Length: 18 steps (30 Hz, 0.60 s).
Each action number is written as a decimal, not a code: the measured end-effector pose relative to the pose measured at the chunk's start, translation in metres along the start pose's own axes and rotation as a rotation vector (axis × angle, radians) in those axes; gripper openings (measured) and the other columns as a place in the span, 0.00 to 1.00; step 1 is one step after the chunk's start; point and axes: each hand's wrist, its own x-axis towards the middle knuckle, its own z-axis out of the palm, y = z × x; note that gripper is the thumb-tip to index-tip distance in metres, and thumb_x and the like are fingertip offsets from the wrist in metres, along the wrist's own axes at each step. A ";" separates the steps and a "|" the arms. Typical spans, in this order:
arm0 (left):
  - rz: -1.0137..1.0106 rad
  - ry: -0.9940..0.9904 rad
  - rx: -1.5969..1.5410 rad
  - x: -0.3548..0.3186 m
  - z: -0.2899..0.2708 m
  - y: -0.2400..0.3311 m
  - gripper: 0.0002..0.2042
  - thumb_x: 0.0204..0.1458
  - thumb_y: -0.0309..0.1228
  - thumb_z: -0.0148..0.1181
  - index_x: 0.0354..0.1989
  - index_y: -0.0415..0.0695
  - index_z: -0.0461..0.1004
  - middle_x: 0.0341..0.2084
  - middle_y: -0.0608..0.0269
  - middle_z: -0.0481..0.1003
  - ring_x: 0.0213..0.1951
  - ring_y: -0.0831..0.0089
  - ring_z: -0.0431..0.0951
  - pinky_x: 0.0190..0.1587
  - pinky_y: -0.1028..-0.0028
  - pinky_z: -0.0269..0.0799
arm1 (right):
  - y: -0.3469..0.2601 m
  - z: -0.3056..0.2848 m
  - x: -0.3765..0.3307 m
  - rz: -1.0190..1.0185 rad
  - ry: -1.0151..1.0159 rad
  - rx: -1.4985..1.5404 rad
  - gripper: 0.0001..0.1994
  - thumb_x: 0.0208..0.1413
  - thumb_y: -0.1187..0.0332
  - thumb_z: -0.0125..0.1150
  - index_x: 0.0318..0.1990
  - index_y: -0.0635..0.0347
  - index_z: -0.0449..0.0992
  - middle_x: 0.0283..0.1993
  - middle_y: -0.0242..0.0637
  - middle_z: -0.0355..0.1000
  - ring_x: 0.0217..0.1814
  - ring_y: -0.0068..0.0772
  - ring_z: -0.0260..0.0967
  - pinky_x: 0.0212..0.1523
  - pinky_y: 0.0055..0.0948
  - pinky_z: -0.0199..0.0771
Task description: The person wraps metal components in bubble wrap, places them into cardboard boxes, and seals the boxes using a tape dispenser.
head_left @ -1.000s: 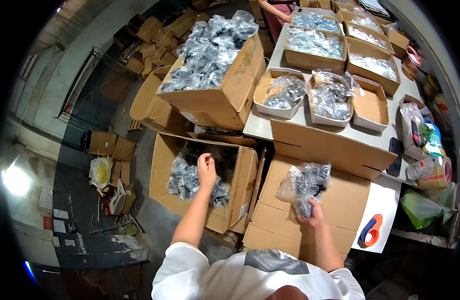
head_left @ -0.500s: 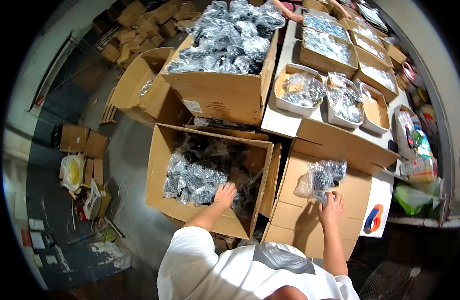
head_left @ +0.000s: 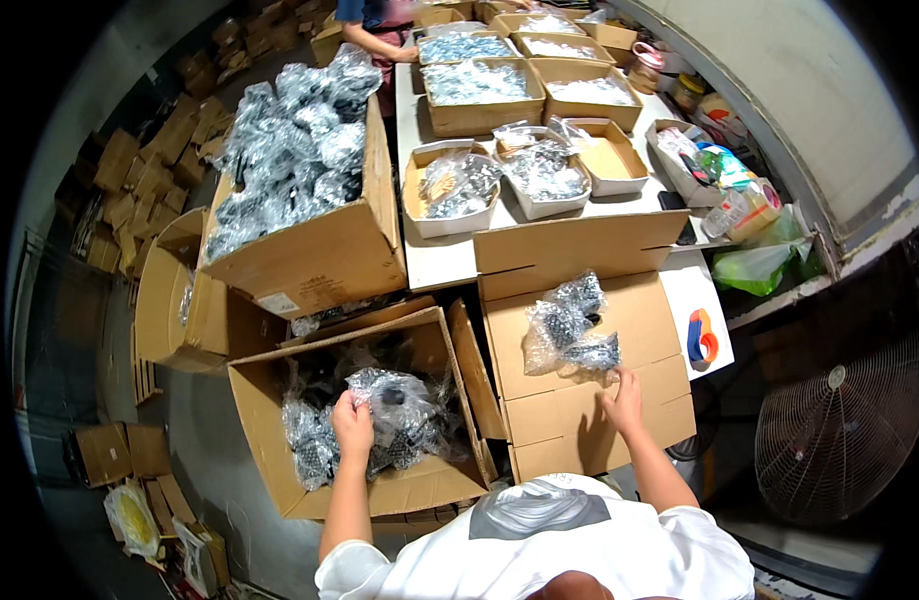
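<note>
My left hand [head_left: 353, 428] is inside the open carton [head_left: 242, 385], fingers closed on the edge of a bubble-wrapped package [head_left: 392, 392] with something dark inside. More bubble-wrapped packages [head_left: 310, 440] lie below and beside it. On the flattened cardboard flap to the right, my right hand [head_left: 625, 402] rests with its thumb apart from its fingers. Its fingertips are at the near end of a small bubble-wrapped piece [head_left: 592, 352]. Just beyond lies a larger bubble-wrapped piece [head_left: 563, 315], dark under the clear wrap.
A large carton [head_left: 310, 255] heaped with bubble-wrapped packages stands ahead on the left. On the white table [head_left: 440, 260] are several trays of small bagged parts [head_left: 485, 85]. Tape rolls [head_left: 702, 338] lie at right, near a standing fan [head_left: 842, 430]. Another person's arm [head_left: 375, 42] reaches in at the far end.
The view has swung to the right. My left hand now grips a package in the carton and lifts its wrap. The small piece on the cardboard lies apart from my right palm, at the fingertips.
</note>
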 end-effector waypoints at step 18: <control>0.160 -0.355 0.611 -0.047 0.315 0.164 0.13 0.47 0.29 0.53 0.41 0.38 0.69 0.42 0.43 0.66 0.34 0.47 0.75 0.35 0.55 0.73 | -0.140 -0.054 0.323 0.524 -0.312 1.773 0.18 0.53 0.73 0.52 0.52 0.68 0.61 0.39 0.44 0.68 0.34 0.36 0.70 0.38 0.31 0.72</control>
